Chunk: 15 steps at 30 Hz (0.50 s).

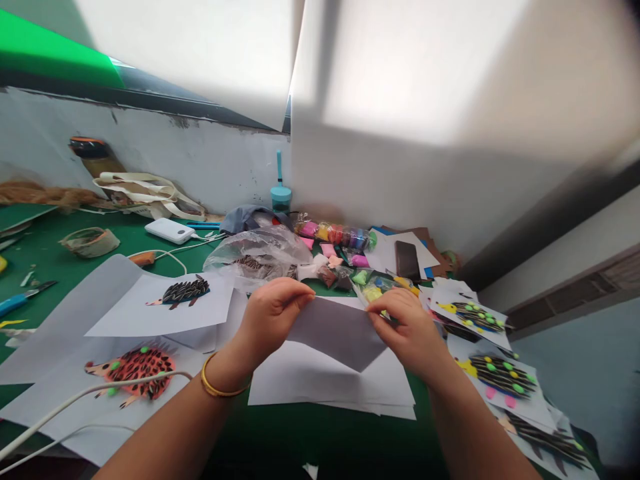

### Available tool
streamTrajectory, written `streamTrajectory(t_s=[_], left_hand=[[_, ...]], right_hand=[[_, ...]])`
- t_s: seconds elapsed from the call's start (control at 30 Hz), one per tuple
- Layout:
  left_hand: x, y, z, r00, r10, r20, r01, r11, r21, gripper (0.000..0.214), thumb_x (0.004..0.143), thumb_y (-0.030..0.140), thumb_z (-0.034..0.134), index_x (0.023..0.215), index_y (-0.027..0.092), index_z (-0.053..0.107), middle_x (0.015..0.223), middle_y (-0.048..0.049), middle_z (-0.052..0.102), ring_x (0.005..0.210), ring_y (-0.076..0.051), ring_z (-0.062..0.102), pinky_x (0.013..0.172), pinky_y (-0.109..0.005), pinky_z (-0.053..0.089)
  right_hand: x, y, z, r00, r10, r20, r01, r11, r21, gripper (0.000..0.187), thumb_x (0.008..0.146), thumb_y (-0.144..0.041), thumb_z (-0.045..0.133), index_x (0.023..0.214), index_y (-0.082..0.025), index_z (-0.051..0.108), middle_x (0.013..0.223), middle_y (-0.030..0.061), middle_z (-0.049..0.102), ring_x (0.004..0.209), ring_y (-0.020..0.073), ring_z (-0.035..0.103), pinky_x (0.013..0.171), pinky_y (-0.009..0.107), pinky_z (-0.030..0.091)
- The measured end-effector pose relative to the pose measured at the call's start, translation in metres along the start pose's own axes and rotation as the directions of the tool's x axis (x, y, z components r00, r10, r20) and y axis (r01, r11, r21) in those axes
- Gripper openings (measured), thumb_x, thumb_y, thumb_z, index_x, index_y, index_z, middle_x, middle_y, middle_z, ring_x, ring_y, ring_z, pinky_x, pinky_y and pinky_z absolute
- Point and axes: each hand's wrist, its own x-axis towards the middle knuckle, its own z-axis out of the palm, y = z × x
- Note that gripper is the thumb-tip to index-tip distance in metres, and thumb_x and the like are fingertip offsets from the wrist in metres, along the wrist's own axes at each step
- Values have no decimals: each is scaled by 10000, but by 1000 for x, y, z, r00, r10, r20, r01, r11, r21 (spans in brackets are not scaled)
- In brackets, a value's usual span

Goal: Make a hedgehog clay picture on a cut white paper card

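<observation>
Both my hands pinch the upper edge of a sheet of white paper (340,333), which is lifted and bent so its lower part hangs down. My left hand (273,317), with a gold bangle on the wrist, grips near its upper left corner. At the right end of that edge my right hand (405,327) has thumb and fingers closed on it. Under the lifted sheet lies a stack of white paper (325,390) on the green table. Left of my hands are a hedgehog picture with dark seeds (186,292) and a red hedgehog picture (135,373).
Several finished hedgehog pictures (500,373) overlap at the right. Behind my hands lie a clear plastic bag (255,250), coloured clay packets (330,233) and a dark phone (407,260). A white power bank (170,231) with cables and a blue-handled knife (23,300) are left.
</observation>
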Motion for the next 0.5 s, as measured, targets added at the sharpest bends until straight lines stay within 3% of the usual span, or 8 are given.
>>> streamTrajectory(t_s=[0.17,0.3,0.4,0.47,0.5], left_hand=[[5,-6,-17,999,43,-2,-43,992,120,157,915,231,561,888,204,713,871,-32,728,822,-159,654,744,-270,521],[10,0,-19,995,94,-40,-85,979,185,162,925,228,547,916,200,706,883,-34,722,839,-159,650,769,-276,514],[14,13,-14,978,202,59,-210,961,179,152,926,214,552,902,200,701,874,-35,718,814,-149,647,751,-266,509],[15,23,-10,948,292,124,-311,933,180,157,928,210,549,891,202,701,858,-38,717,789,-147,644,732,-267,505],[16,28,-9,935,324,144,-347,921,177,159,930,204,546,894,201,701,854,-39,717,786,-146,644,727,-267,504]], right_hand=[[-15,34,-8,989,137,59,-133,989,-71,145,885,-226,549,798,-223,665,836,24,681,832,210,603,772,353,435],[-22,39,-8,985,158,-67,-167,974,-150,151,895,-266,546,836,-219,676,863,46,695,878,239,613,792,374,456],[-22,22,-4,987,37,-155,-64,983,-172,311,908,-359,580,1169,-199,631,1167,112,665,1108,288,574,945,440,436],[-21,6,-1,994,-65,-85,49,984,-174,503,883,-424,628,1323,-193,546,1314,137,598,1207,314,525,1002,464,405],[-21,-1,0,996,-88,-25,83,983,-164,460,901,-407,612,1311,-205,558,1290,126,619,1183,301,545,986,448,412]])
